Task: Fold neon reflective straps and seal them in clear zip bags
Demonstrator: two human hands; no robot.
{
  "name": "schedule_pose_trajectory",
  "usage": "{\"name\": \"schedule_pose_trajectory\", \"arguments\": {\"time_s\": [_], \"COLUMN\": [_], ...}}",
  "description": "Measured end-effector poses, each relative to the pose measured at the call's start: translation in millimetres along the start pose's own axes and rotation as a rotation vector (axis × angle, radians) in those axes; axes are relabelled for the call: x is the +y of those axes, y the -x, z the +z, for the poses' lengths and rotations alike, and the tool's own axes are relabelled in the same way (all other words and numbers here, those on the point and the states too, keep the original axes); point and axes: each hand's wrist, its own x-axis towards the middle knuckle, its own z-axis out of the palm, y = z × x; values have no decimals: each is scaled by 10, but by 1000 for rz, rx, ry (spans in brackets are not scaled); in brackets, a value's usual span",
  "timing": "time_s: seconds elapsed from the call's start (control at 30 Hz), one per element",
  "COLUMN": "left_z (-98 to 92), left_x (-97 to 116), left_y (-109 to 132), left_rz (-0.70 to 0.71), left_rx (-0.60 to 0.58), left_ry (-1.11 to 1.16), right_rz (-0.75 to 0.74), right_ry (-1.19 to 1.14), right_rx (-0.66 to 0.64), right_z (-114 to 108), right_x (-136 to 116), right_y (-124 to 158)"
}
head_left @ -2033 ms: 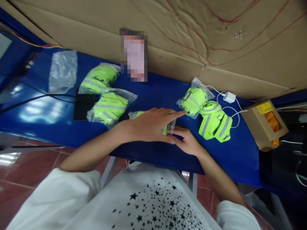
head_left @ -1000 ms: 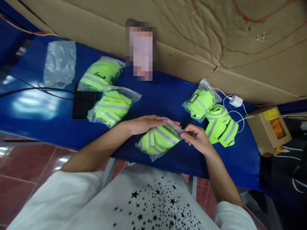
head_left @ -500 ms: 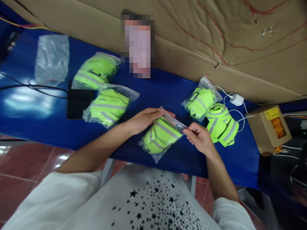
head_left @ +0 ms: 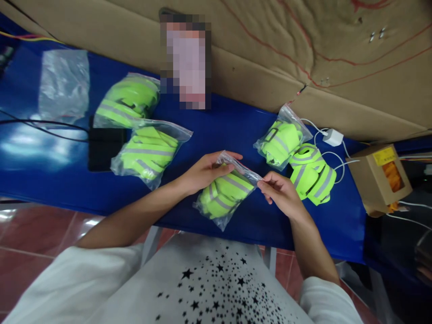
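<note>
While the bag (head_left: 227,191) is slanted, mouth and long axis upper-right | mouth pinched in closed fingers of left hand (head_left: 204,173) and right hand (head_left: 281,191) | box label (head_left: 384,156) unreadable

Clear zip bag (head_left: 227,192), grey-striped neon bands (head_left: 219,202) inside, slanted; nr table (head_left: 216,130) front edge

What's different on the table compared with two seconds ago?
The left hand has drawn back leftward, uncovering the bag; its thumb now lies near the top edge, while the right hand pinches the right corner. The other filled bags, loose straps and cardboard box stayed put.
</note>
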Motion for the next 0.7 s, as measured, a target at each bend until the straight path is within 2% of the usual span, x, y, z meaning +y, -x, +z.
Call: {"name": "schedule_pose_trajectory", "arguments": {"time_s": [0.17,0.37,0.53,0.7], "left_z": [-19,15,26,48], "left_x": [2,5,-8,-26], "left_y": [-11,3,11,10], "left_rz": [-42,18,16,54], "left_rx": [-37,-34,-50,-38], "left_ry": [82,-54,-51,-119], "right_rz": [-10,-68,-135,-123], "right_ry": [34,102,148,164], "right_rx": [-35,-19,54,7], "right_z": [-29,29,99,74], "right_x": [-28,-7,-18,-16], "right_y": [10,3,12,-2]}}
